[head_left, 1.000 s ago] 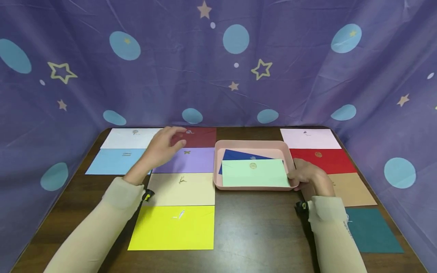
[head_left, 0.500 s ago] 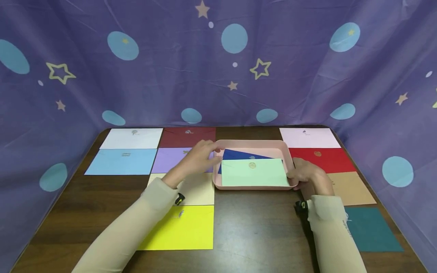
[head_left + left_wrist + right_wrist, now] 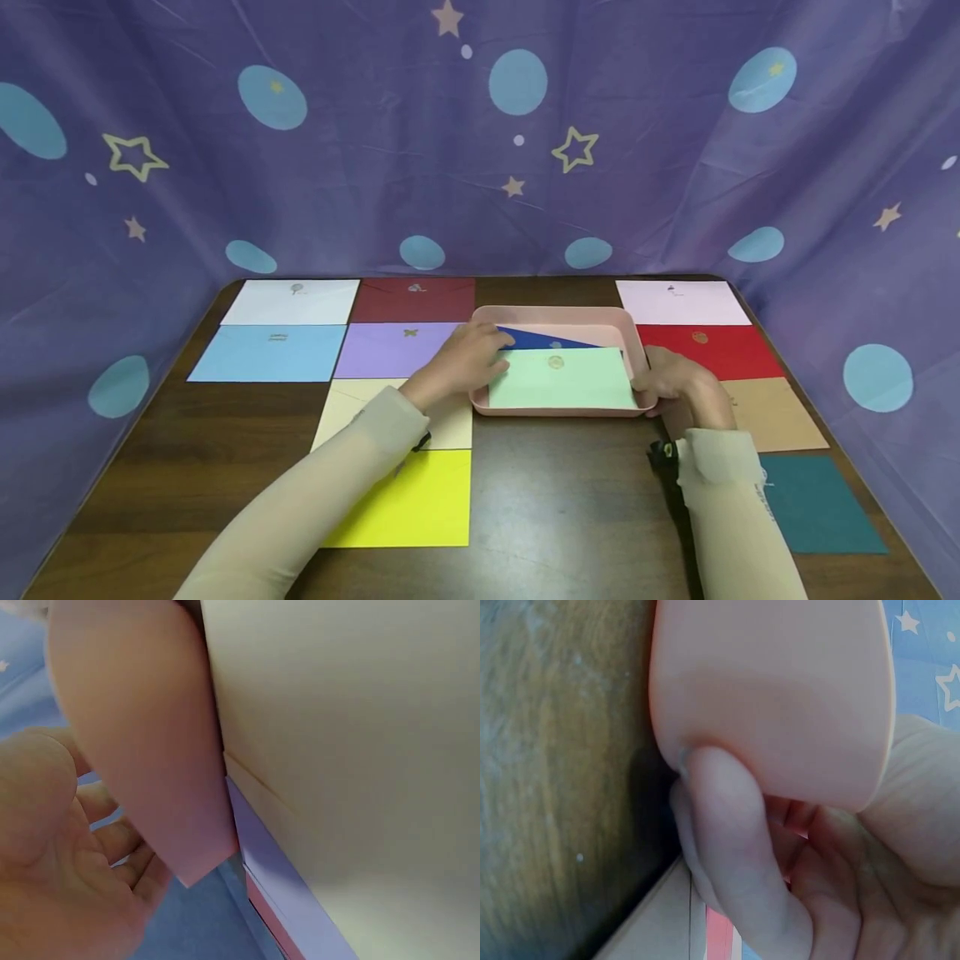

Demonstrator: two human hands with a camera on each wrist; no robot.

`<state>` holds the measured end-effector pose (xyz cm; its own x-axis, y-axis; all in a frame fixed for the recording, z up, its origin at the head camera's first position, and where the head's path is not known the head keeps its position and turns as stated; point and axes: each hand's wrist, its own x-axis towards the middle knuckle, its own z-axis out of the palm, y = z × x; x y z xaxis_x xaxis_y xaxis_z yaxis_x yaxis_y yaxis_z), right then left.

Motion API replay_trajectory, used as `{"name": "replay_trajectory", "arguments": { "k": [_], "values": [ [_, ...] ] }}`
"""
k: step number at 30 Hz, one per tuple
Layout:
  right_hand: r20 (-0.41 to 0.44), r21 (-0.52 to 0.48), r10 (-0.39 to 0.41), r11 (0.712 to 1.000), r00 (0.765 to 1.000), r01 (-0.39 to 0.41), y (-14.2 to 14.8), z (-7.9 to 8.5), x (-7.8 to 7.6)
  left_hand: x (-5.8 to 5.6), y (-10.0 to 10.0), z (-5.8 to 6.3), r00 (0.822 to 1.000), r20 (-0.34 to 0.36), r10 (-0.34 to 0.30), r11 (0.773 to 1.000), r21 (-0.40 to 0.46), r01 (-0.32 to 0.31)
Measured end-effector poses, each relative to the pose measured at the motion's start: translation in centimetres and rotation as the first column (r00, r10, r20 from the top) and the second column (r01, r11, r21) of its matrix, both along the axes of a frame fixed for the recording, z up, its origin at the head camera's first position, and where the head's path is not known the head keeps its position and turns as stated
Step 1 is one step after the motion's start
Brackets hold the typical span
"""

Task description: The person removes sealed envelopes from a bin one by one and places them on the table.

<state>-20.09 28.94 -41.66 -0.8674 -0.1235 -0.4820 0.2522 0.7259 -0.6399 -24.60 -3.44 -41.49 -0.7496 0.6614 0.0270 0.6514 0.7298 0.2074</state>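
Note:
A shallow pink tray [image 3: 551, 314] stands mid-table with a pale green envelope [image 3: 566, 385] lying over a dark blue envelope [image 3: 540, 338]. My left hand [image 3: 467, 357] reaches over the tray's left wall, fingers by the blue envelope and thumb at the green one's left edge. Thumb and fingers stay apart there. In the left wrist view the tray's outer wall [image 3: 142, 742] hides the fingertips. At the other end, my right hand [image 3: 671, 377] grips the tray's right side. The right wrist view shows the thumb [image 3: 724, 802] low against the outer wall.
Left of the tray lie white [image 3: 288, 304], light blue [image 3: 262, 358], maroon [image 3: 416, 310], lilac [image 3: 375, 354], cream [image 3: 450, 429] and yellow [image 3: 427, 508] envelopes. To the right are pale pink [image 3: 682, 307], red [image 3: 735, 354], tan [image 3: 772, 417] and teal [image 3: 825, 508] ones.
My left hand has moved right and slightly down, from over the maroon and lilac envelopes to inside the tray's left end. The right hand and tray have stayed put.

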Motion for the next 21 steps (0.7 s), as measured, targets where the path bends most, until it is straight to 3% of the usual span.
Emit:
{"name": "replay_trajectory", "arguments": {
  "k": [5,12,21],
  "values": [
    [0.007,-0.004,-0.006,1.000,1.000,0.006,0.0,0.0,0.0,-0.1,0.6,-0.3,0.999,-0.008,0.031,0.996,-0.084,-0.032],
    [0.011,-0.012,-0.012,1.000,1.000,0.012,-0.1,0.0,0.0,0.0,1.2,-0.4,0.999,-0.039,0.031,0.992,-0.121,-0.036],
    [0.010,0.000,-0.015,1.000,1.000,0.015,0.0,0.0,0.0,-0.1,1.7,-0.6,0.998,0.024,0.057,0.997,-0.060,-0.055]
  ]
}}
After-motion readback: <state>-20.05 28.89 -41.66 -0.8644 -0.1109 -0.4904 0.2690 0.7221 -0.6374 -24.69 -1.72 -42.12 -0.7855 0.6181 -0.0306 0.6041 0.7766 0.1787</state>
